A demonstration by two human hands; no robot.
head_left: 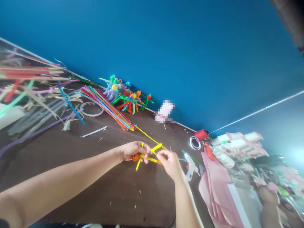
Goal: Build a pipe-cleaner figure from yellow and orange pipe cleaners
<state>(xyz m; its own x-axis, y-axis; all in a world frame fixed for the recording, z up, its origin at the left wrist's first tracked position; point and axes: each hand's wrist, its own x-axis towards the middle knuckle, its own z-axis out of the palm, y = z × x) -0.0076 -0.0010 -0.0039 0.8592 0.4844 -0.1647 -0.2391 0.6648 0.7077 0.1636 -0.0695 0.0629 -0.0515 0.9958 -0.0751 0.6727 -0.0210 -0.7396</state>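
Pipe cleaners [152,160], yellow and orange, are held between the left hand [134,151] and right hand [169,163], both closed in pinching grips.

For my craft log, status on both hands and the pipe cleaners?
Left hand, right hand: both pinching yellow and orange pipe cleaners. Hot glue gun beside right hand, apart.

**Item Count at the Work Surface**

You have two hands in view: one left hand [134,151] and one right hand [169,163]. Between them, count one yellow-and-orange pipe-cleaner figure [144,156]. On the table, count one hot glue gun [190,166], one red spool [201,135], one large tape ring [91,109], one small tape ring [195,143], and one pipe-cleaner bundle [106,109].
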